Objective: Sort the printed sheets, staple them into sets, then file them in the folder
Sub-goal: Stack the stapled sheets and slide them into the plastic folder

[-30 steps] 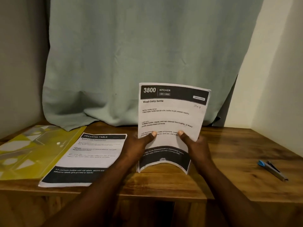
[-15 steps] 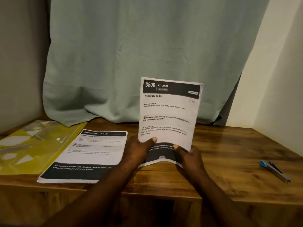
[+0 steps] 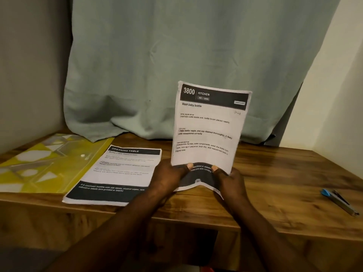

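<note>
Pale green curtain [image 3: 176, 65] across the back, hem resting on a wooden table [image 3: 284, 173].

Yellow folder [image 3: 39, 165] lies flat at the table's left end. No sheet shows inside it.

Flat pile [image 3: 121, 173] headed DRESSING TABLE lies just right of the folder, lower edge at the table's front. Whether it overlaps the folder cannot be told.

Held sheets [image 3: 208, 126], headed KITCHEN, stand upright over the middle of the table, bottom edge bowed and close to the wood. Edges suggest more than one sheet.

Left hand [image 3: 167, 177] and right hand [image 3: 231, 183] each pinch the lower part of the held sheets, thumb on the printed face, fingers curled behind.

Stapler [image 3: 339, 201], blue-tipped, lies at the far right, well apart from both hands.

Judgement: sorting looks under way or near done, with two headings in two groups. The upright hold suggests squaring the set. No staple is visible on either group. Stapling and filing both appear left to do.
</note>
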